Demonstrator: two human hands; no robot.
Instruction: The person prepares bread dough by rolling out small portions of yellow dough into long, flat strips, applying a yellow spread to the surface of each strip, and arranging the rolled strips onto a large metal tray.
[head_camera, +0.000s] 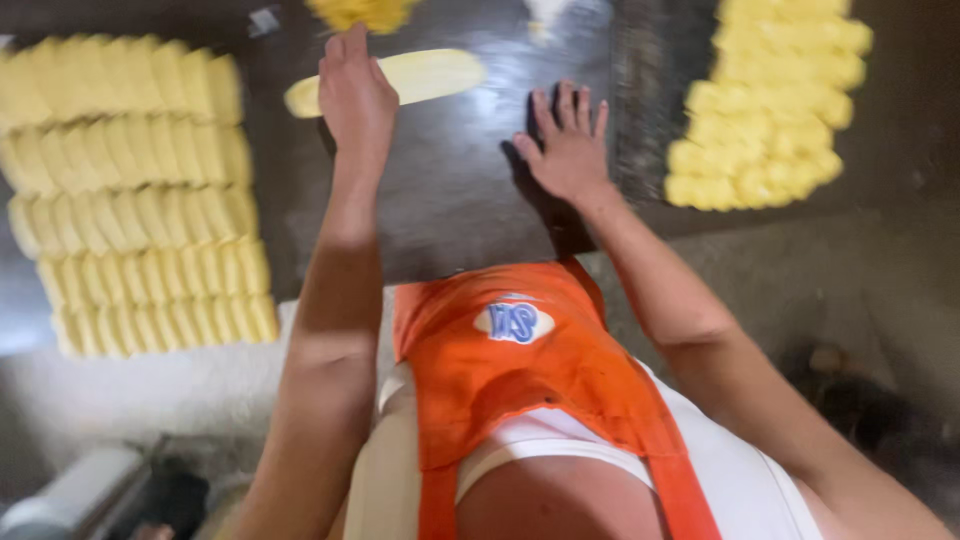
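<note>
Dark worktop (450, 200): open left hand (355, 95) rolls dough strip (430, 75); right hand (568, 150) rests flat, fingers spread; rolling step apparently underway, calling for even pressure.

Two hands are at work: the left hand (355, 95) lies on one long flattened strip of dough (400, 78), and the right hand (568, 145) is spread flat on the one dark table (450, 200). Left of the left hand lie four rows of folded dough pieces (130, 190), too blurred to count singly. Right of the right hand is one heap of dough lumps (770, 100); a second small pile (362, 12) sits just beyond the left hand.
</note>
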